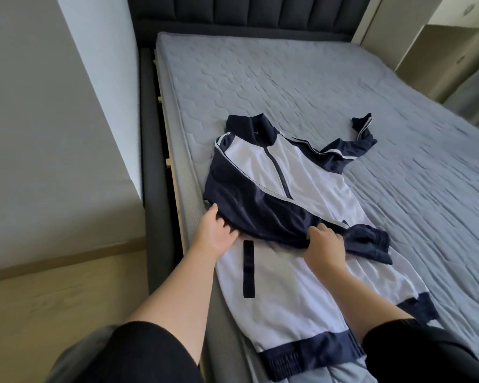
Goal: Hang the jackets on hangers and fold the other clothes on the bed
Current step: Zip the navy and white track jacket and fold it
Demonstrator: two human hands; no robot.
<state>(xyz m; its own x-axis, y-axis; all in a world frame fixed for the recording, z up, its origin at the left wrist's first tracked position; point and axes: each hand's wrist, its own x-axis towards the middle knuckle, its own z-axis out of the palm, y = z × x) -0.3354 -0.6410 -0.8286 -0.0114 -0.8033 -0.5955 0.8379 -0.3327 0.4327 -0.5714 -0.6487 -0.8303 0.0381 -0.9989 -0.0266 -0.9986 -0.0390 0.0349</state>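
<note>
Two hands work on one track jacket (282, 172). The right hand (325, 246) has its fingers curled down over the navy sleeve (260, 208) that is folded across the jacket's front, clamped on the fabric just short of the ribbed cuff (371, 244). The left hand (215, 234) holds the same sleeve at the jacket's left edge, thumb up against the fold and fingertips tucked under the cloth. The jacket is white in the body, with navy shoulders and sleeves edged by thin white stripes, a navy stand-up collar (249, 127), one dark zip (278, 172) closed down the chest, one dark vertical pocket strip (248, 269) and a navy elastic hem band (302, 355). It lies face up, collar away from the person, hem nearest them, so both hands sit over its middle. Its second sleeve (343, 153) stretches out to the upper right, crumpled and well apart from either hand. The jacket lies on the near left part of one grey quilted mattress (288, 78), its left edge close to the mattress side. Behind stands one dark padded headboard (246, 12), and a pale wood floor (53, 299) shows at the left.
</note>
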